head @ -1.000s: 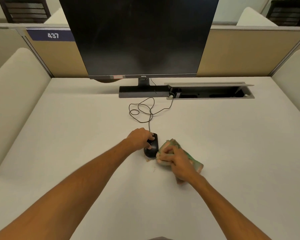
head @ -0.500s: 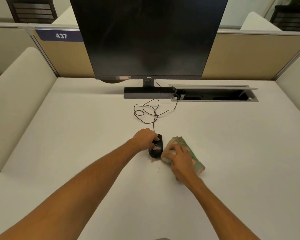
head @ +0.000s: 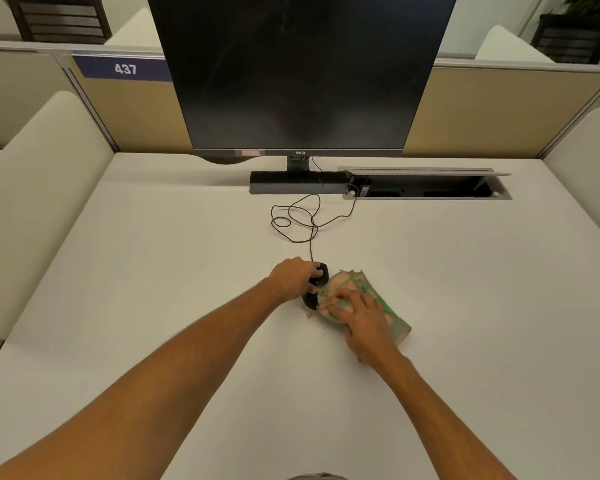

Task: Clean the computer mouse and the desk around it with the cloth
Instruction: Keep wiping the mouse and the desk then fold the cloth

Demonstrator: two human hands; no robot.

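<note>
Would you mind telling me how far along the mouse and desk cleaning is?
Midway, by the look of it. The left hand holds the mouse steady while the right hand presses the cloth against its side. Crumbs beside the mouse remain on the desk, which is still to wipe.

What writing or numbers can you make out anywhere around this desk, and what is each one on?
"437": white digits on the dark blue sign fixed to the partition at the back left.
"BenQ": small brand mark on the lower bezel of the monitor, only just readable.
A small red-edged sticker on the same bezel: too small to read.
A small label inside the open cable hatch: too blurred to read.
</note>
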